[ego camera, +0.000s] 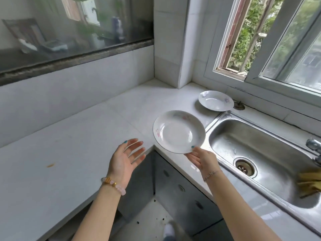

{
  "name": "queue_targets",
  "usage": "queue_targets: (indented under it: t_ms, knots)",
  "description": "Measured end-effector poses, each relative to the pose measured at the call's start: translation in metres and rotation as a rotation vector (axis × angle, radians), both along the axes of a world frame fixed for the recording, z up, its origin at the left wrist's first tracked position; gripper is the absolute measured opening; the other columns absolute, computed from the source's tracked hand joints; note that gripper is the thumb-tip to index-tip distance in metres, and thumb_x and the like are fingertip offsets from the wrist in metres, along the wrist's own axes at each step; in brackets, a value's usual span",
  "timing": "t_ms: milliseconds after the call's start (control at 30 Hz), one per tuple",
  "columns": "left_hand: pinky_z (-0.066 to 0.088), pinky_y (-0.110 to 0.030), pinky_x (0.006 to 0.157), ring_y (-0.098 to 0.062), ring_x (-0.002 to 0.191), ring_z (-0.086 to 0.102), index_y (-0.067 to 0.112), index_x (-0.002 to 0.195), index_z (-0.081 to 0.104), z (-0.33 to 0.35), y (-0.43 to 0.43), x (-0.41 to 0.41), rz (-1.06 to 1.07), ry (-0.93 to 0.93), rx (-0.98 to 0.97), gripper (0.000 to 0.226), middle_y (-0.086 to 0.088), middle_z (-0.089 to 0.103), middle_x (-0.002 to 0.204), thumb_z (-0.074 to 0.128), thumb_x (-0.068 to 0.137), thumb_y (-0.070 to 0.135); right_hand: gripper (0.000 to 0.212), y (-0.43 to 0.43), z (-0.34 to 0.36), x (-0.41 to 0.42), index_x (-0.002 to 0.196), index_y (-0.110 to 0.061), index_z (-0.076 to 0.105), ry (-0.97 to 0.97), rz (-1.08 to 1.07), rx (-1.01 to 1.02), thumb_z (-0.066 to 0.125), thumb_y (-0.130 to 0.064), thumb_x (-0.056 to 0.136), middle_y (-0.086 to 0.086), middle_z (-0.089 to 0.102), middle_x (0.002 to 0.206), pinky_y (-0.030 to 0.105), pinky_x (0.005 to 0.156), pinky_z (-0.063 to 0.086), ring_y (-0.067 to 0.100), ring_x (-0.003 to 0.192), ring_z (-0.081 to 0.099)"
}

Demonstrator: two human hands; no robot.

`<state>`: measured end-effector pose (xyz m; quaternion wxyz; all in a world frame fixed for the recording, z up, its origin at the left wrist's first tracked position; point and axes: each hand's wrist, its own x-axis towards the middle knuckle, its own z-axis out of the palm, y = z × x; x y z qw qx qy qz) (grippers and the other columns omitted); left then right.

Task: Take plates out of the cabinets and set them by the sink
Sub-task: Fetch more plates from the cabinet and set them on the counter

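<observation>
My right hand [201, 159] pinches the plate [178, 132] by its near rim, left hand [125, 157] spread and empty; it may tip forward off my fingers.

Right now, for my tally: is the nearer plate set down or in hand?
In hand: the right hand pinches the nearer plate by its rim, tilted above the counter.

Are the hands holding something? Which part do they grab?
The right hand pinches the white plate by its near rim, thumb on top. The left hand is open, holding nothing.
</observation>
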<state>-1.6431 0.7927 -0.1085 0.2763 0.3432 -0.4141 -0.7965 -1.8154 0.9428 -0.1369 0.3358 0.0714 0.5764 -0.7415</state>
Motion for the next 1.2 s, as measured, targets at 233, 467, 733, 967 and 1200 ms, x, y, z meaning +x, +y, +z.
queue_targets:
  t_ms: [233, 467, 733, 967, 1200]
  knots:
    - [0.05, -0.04, 0.087, -0.027, 0.101, 0.061, 0.012, 0.102, 0.062, 0.005, -0.03, -0.109, -0.121, -0.033, 0.013, 0.029, -0.008, 0.065, 0.107, 0.037, 0.098, 0.027, 0.032, -0.015, -0.008, -0.088, 0.091, 0.029, 0.049, -0.043, -0.088, 0.046, 0.054, -0.003, 0.09, 0.028, 0.055, 0.069, 0.024, 0.051, 0.056, 0.021, 0.042, 0.061]
    - [0.051, -0.039, 0.083, -0.026, 0.098, 0.062, 0.01, 0.101, 0.063, 0.0, -0.047, -0.173, -0.144, -0.06, 0.055, 0.029, -0.009, 0.066, 0.104, 0.038, 0.098, 0.025, 0.026, -0.026, -0.031, -0.145, 0.102, 0.026, 0.052, -0.104, -0.2, 0.017, 0.054, 0.005, 0.087, 0.024, 0.061, 0.083, 0.024, 0.062, 0.059, 0.023, 0.054, 0.068]
    - [0.05, -0.041, 0.086, -0.026, 0.098, 0.062, 0.011, 0.1, 0.063, -0.003, -0.065, -0.212, -0.195, -0.106, 0.065, 0.029, -0.008, 0.067, 0.103, 0.038, 0.098, 0.025, 0.008, -0.043, -0.047, -0.164, 0.081, 0.007, 0.059, -0.194, -0.278, 0.115, 0.055, 0.005, 0.087, 0.015, 0.059, 0.068, 0.019, 0.051, 0.056, 0.014, 0.047, 0.062]
    - [0.051, -0.041, 0.086, -0.027, 0.096, 0.063, 0.01, 0.099, 0.063, -0.003, -0.081, -0.229, -0.285, -0.124, 0.066, 0.028, -0.008, 0.068, 0.099, 0.038, 0.098, 0.023, 0.023, -0.052, -0.053, -0.161, 0.067, 0.002, 0.051, -0.222, -0.362, 0.137, 0.05, 0.007, 0.089, -0.002, 0.04, 0.029, 0.013, 0.036, 0.044, 0.006, 0.023, 0.04]
    - [0.051, -0.042, 0.086, -0.026, 0.097, 0.063, 0.011, 0.101, 0.063, -0.007, -0.097, -0.231, -0.361, -0.128, 0.059, 0.029, -0.008, 0.068, 0.101, 0.038, 0.098, 0.024, 0.004, -0.06, -0.064, -0.161, 0.083, 0.008, 0.058, -0.253, -0.459, 0.079, 0.057, 0.007, 0.086, 0.011, 0.061, 0.055, 0.022, 0.052, 0.057, 0.014, 0.045, 0.064]
